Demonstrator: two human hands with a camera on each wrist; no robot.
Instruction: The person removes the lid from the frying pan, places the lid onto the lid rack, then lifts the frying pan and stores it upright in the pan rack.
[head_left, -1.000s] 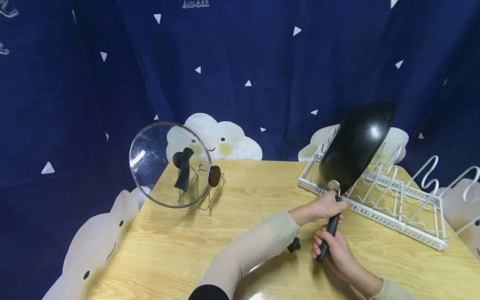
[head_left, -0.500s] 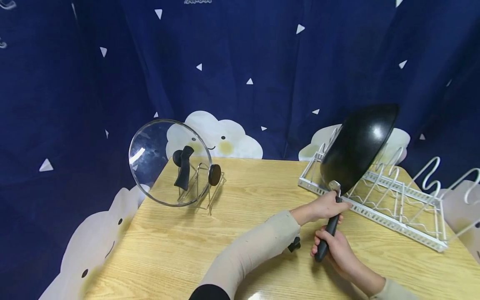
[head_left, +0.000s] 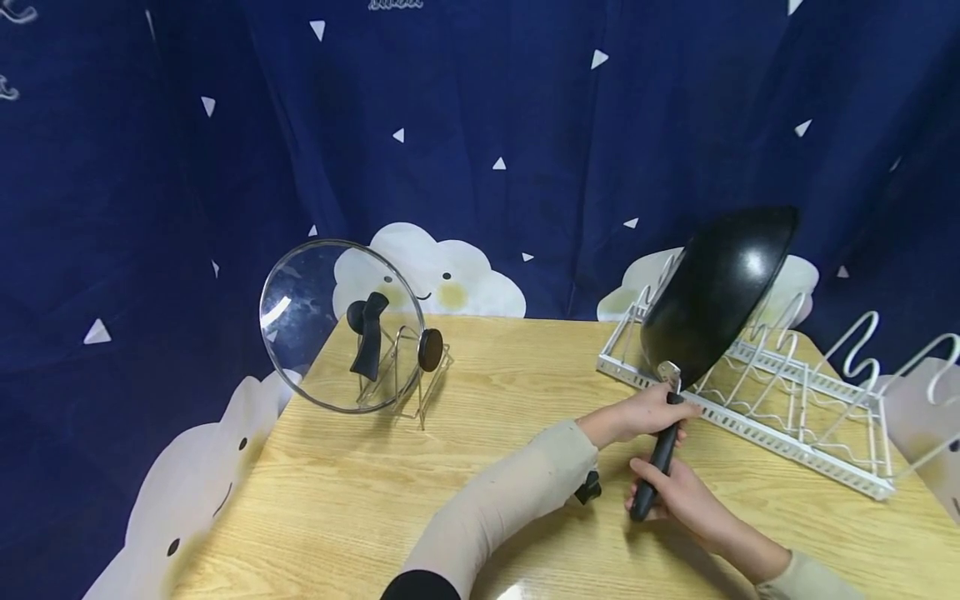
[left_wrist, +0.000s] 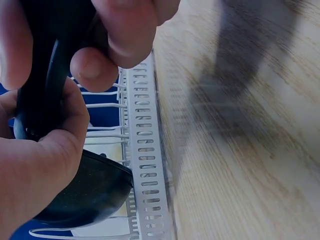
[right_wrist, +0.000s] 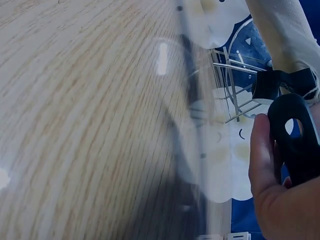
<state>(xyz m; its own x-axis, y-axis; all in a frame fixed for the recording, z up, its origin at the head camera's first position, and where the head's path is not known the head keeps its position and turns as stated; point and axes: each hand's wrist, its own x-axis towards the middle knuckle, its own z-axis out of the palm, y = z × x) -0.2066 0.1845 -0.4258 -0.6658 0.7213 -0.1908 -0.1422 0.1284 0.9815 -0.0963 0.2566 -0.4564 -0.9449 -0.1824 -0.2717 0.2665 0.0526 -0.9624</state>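
A black wok (head_left: 716, 296) stands tilted on edge in the left part of a white wire pan rack (head_left: 798, 443), its rounded outside showing. My left hand (head_left: 648, 410) grips the upper part of its black handle (head_left: 663, 454), just below the metal joint. Lower down, my right hand (head_left: 686, 496) holds the handle's end, with the thumb crossing over it and fingertips behind. In the left wrist view, the wok's edge (left_wrist: 102, 187) meets the rack's slotted rail (left_wrist: 147, 160). The right wrist view shows the handle's holed end (right_wrist: 287, 107) beside a straight digit.
A glass lid (head_left: 300, 367) with a black handle leans upright in a small wire stand (head_left: 422, 400) at the table's left. Tall wire dividers (head_left: 862, 350) rise from the rack's right side. A blue curtain (head_left: 480, 108) hangs behind the wooden table (head_left: 352, 517).
My right hand has loosened around the handle's end, its thumb straighter and fingers showing less over the front. The wok and my left hand have hardly moved.
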